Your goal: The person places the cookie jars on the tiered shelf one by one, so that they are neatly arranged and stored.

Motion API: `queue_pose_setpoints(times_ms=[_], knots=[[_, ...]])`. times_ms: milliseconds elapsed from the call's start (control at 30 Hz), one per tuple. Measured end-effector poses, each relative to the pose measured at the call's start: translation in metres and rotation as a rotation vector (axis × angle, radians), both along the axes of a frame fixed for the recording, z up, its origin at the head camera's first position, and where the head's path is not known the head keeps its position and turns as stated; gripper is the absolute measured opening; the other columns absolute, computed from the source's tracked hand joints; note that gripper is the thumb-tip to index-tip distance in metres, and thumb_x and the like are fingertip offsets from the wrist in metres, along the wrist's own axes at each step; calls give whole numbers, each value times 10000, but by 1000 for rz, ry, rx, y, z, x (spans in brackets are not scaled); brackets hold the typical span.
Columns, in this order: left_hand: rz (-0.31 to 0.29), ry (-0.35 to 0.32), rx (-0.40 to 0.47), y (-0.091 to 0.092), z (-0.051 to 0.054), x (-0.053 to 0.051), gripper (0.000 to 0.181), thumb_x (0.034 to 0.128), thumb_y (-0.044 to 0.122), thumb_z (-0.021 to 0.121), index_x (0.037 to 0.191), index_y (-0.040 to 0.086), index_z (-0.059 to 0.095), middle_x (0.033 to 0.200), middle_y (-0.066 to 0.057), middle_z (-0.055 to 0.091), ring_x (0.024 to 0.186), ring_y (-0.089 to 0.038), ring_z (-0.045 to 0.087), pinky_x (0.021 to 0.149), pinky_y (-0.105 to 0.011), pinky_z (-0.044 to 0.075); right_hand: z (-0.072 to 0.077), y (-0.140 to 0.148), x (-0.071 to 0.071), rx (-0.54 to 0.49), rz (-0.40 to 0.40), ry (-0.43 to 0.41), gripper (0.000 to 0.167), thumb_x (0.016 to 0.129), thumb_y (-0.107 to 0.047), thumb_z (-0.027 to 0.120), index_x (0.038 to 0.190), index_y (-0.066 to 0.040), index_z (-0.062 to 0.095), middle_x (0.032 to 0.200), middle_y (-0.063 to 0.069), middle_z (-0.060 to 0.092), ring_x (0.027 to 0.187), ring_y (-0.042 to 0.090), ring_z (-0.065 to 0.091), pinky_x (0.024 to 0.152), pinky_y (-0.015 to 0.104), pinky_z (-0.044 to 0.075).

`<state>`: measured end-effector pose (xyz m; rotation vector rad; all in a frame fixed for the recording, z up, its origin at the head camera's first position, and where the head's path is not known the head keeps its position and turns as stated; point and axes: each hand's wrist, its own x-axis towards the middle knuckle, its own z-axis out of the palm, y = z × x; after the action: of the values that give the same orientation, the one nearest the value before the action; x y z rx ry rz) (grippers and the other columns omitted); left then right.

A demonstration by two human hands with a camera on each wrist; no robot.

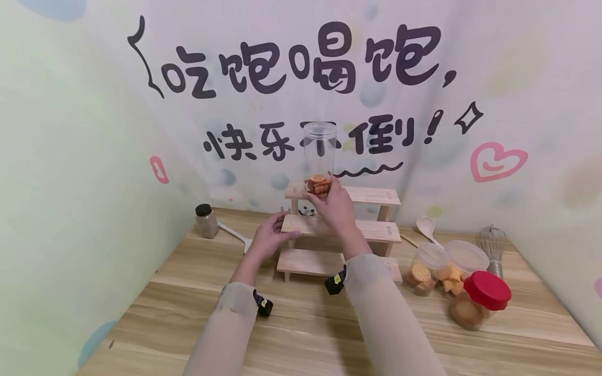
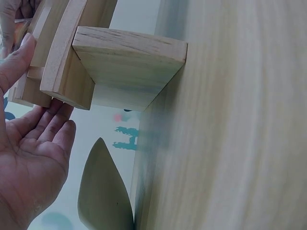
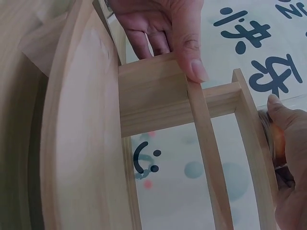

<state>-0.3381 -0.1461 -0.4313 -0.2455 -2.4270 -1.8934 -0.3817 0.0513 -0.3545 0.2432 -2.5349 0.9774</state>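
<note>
Jar (upright) in right grip

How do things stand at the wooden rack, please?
Right hand grips cookie jar at top shelf. Left hand holds middle shelf by its left end. Nothing visibly blocking the cookie jar.

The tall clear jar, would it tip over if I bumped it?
The tall clear jar might tip if bumped high up, being narrow. It's probably light for its size, with cookies only near the bottom. It looks smooth, so it could slip in the right hand.
</note>
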Motion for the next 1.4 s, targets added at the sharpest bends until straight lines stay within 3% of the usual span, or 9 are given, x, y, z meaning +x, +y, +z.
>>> queue_pose_setpoints(times_ms=[233,433,667,800,1000,1233,1400], knots=[[3,-13,2,1,-3,0,888,765,389,888,1504,179,443,1457,-65,520,1357,-259,489,1111,-427,430,-2,-1,4,33,-19,-38,1005,905,-582,678,1568,25,230,1352,320,533,1251,421,536,1069,519,450],[5,-5,0,2,-6,1,884,778,355,884,1508,135,436,1441,-80,533,1338,-266,506,1102,-426,440,-9,2,4,-11,22,-9,988,908,-523,709,1564,37,227,1375,311,523,1269,418,522,1087,520,432],[9,-10,-14,4,-10,4,900,773,377,885,1512,132,434,1449,-90,531,1339,-276,505,1105,-433,437,-18,15,21,-200,133,101,907,926,-456,710,1564,5,260,1516,224,416,1365,355,444,1125,471,406],[20,-4,-23,4,-9,4,903,774,386,883,1516,139,432,1461,-87,523,1345,-275,500,1111,-436,430,-18,22,38,-227,178,221,759,956,-417,658,1527,-13,362,1522,195,422,1402,339,397,1157,486,353],[12,-10,-17,2,-7,3,878,797,355,873,1518,131,425,1466,-84,517,1352,-263,494,1117,-426,425,-27,28,60,-226,245,368,688,977,-384,626,1524,-39,391,1558,139,402,1439,300,360,1183,510,296],[10,-2,-8,1,-4,2,856,807,349,866,1512,134,431,1448,-83,528,1340,-266,502,1112,-436,429,-28,31,71,-167,314,355,717,1004,-488,556,1603,-208,281,1656,23,226,1504,258,238,1194,566,244],[8,7,-10,0,-2,0,868,802,363,867,1513,129,428,1450,-81,527,1344,-267,500,1111,-440,431,-19,31,76,-126,352,361,750,1008,-585,476,1619,-226,229,1669,-27,178,1518,234,195,1205,557,223]])
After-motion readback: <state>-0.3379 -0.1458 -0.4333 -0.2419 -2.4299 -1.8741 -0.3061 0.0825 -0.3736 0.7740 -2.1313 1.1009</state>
